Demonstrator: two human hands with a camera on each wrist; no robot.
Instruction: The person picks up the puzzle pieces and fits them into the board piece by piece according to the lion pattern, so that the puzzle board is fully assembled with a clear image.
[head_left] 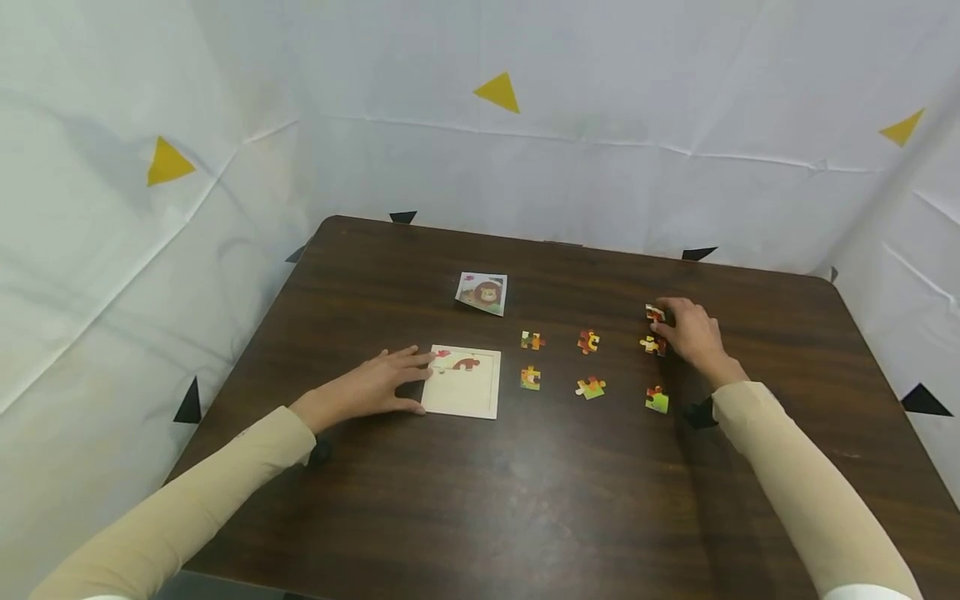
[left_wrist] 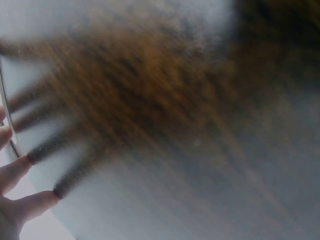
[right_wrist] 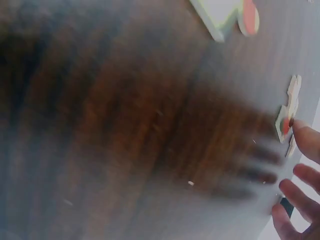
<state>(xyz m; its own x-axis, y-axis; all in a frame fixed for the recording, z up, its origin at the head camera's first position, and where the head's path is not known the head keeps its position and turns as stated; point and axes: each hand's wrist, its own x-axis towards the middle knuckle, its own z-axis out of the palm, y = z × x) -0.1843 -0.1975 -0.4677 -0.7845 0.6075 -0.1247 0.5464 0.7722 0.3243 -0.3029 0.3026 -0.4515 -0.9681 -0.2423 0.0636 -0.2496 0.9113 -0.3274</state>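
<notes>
White cloth (head_left: 585, 67) hangs behind a big dark brown table (head_left: 555, 533). On it, a person's two hands are well apart. The left hand (head_left: 375, 385) has its fingers spread and touches the left side of a pale square puzzle tray (head_left: 463, 398). The right hand (head_left: 696, 336) bends over the farthest right jigsaw piece (head_left: 655, 313); I cannot tell if it pinches it. Just past the tray lies a lion picture card (head_left: 480, 292). Six more loose jigsaw pieces (head_left: 591, 388) lie right of the tray, and a brown jigsaw piece (head_left: 467, 364) sits in its far part.
</notes>
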